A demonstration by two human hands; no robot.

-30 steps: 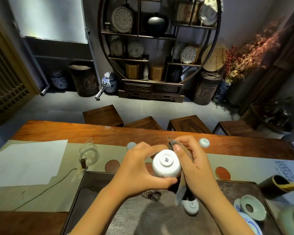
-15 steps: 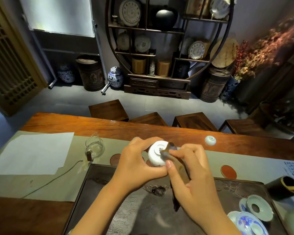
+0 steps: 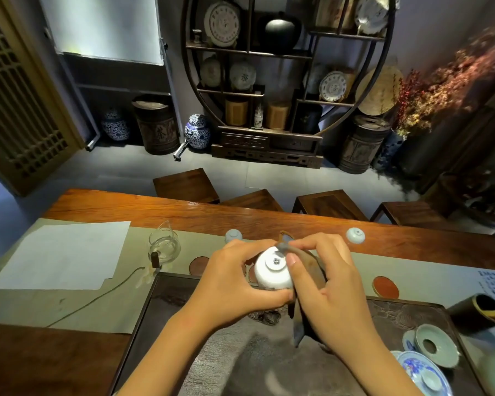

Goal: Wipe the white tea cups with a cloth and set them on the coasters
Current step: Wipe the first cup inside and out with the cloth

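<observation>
My left hand (image 3: pixel 229 284) grips a white tea cup (image 3: pixel 270 271) upside down, its stamped foot facing me, above the dark tea tray (image 3: pixel 166 292). My right hand (image 3: pixel 323 281) holds a grey-brown cloth (image 3: pixel 306 284) against the cup's right side and base, thumb on the cup. Two more white cups stand upside down on the table: one (image 3: pixel 233 235) behind my left hand, one (image 3: pixel 355 235) to the right. Round reddish coasters lie on the runner: one (image 3: pixel 199 265) left of my hands, one (image 3: pixel 385 287) to the right, another partly hidden behind the cup.
A glass pitcher (image 3: pixel 164 247) and a white paper sheet (image 3: pixel 63 254) lie on the left. Saucers and a blue-patterned dish (image 3: pixel 425 370) sit on the tray's right end beside a dark holder (image 3: pixel 475 312). Wooden stools (image 3: pixel 187 185) line the table's far side.
My hands drew the cup a little nearer me and the cloth slid from the cup's foot round to its right side. The camera view tilted up slightly.
</observation>
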